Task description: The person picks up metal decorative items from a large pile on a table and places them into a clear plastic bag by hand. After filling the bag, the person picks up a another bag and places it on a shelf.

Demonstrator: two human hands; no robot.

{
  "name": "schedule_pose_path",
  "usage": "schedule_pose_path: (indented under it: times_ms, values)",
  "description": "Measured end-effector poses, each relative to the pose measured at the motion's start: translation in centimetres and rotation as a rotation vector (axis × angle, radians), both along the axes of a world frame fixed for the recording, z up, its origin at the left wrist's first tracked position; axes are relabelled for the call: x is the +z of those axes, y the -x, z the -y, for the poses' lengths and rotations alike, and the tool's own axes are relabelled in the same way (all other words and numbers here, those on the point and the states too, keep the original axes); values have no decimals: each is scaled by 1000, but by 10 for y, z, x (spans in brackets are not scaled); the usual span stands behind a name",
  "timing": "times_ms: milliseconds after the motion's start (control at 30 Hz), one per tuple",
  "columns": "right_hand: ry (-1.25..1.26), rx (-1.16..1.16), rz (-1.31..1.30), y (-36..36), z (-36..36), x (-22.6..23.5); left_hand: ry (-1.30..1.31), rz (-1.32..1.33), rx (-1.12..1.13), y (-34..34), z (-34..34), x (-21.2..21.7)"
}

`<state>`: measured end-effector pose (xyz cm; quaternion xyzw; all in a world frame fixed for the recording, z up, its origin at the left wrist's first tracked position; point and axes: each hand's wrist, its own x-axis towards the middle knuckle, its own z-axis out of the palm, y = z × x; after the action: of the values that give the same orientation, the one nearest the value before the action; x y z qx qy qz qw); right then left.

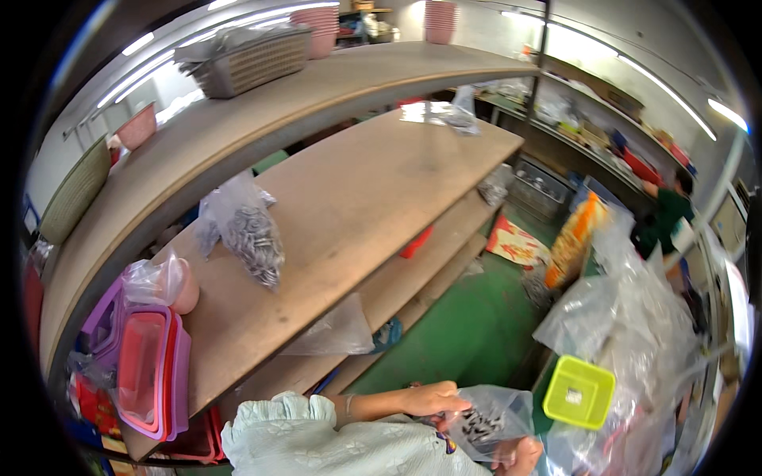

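Both hands, left hand and right hand, pinch a clear bag of dark parts.

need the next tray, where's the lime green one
In the head view the lime green tray sits low on the right, on a heap of clear plastic bags, just right of the small clear bag both hands hold.

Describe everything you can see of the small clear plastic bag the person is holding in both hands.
The small clear plastic bag is thin, crinkled film, see-through, holding a cluster of small dark metal-looking pieces near its middle. It sits low in the view, above the green floor, in front of the person's pale sleeve. The left hand grips its upper left edge with its fingers; the right hand holds it from below. A lime-green square container stands just to its right.
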<state>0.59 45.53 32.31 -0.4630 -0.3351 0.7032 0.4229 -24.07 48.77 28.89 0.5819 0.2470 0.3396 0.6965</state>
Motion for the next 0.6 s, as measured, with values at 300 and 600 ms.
schedule_pose_path:
  times_ms: [300, 600]
  values:
    - [-725, 374, -518, 173, -250, 67, -286, 113, 597, 123, -95, 89]
    - [-498, 692, -733, 390, -355, 110, -371, 9, 1246, 218, -133, 120]
